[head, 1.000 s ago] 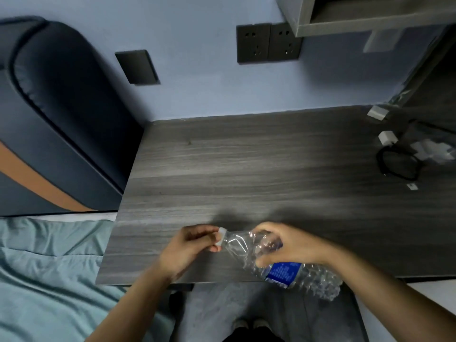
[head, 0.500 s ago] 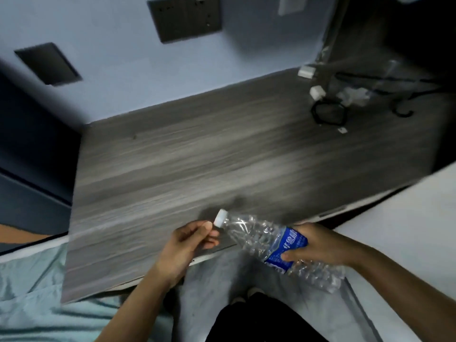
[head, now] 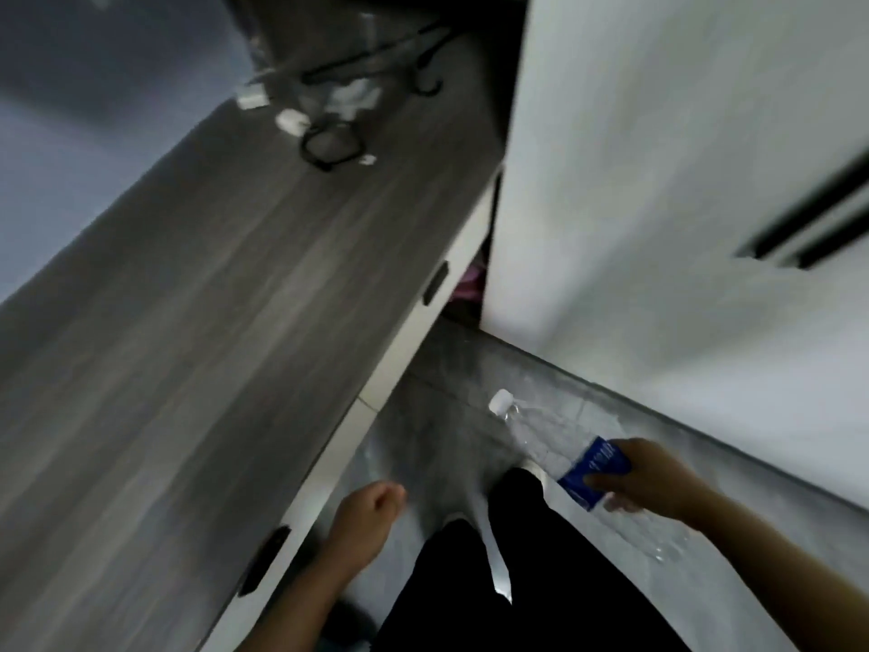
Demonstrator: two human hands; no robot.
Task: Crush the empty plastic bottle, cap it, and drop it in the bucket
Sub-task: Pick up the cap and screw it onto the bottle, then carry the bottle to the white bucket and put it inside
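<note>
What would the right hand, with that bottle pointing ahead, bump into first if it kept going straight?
Probably nothing soon: the right hand aims the bottle, white cap leading, over bare grey floor toward the dark gap beside the desk. Depth is blurred, and no bucket shows.

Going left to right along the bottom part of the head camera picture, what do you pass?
Desk → left hand → black trouser legs → bottle → right hand, gripping the bottle by its blue label.
</note>
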